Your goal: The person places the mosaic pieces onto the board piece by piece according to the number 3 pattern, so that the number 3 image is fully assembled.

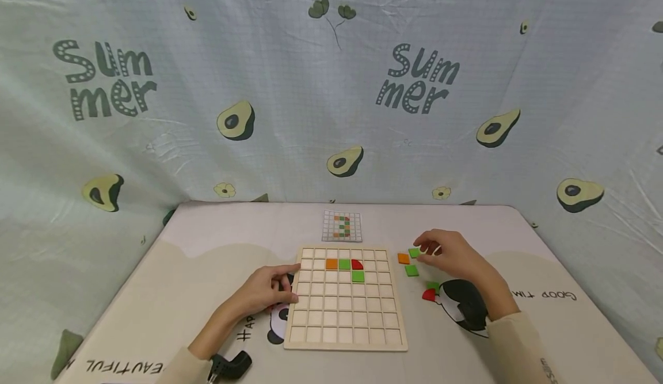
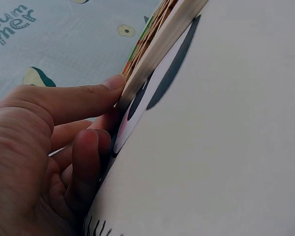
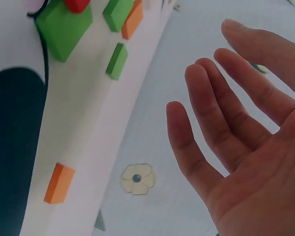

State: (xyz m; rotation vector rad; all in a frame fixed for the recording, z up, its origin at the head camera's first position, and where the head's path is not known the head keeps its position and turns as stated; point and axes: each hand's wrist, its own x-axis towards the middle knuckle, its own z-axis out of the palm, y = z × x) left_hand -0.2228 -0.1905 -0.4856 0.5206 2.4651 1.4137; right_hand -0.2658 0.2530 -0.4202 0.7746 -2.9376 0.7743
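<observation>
A light wooden grid board [image 1: 339, 318] lies on the table. In its upper rows sit an orange square tile [image 1: 331, 264], a green square tile [image 1: 344, 264] and a red quarter-round tile [image 1: 357, 265], with another green tile [image 1: 358, 277] under the red one. My left hand [image 1: 265, 287] rests at the board's left edge, index finger and thumb spread along it; in the left wrist view a fingertip [image 2: 115, 81] touches the wooden side. My right hand [image 1: 450, 253] hovers over loose tiles right of the board, a green tile [image 1: 414, 253] by its fingertips. The right wrist view shows its fingers relaxed, holding nothing.
Behind the board lies a printed pattern card [image 1: 342, 226]. Other loose tiles include an orange one [image 1: 403, 258], a green one [image 1: 411, 270] and a red one [image 1: 429, 295]. A black object [image 1: 231, 366] is by the left forearm. A printed curtain [image 1: 290, 84] hangs behind the table.
</observation>
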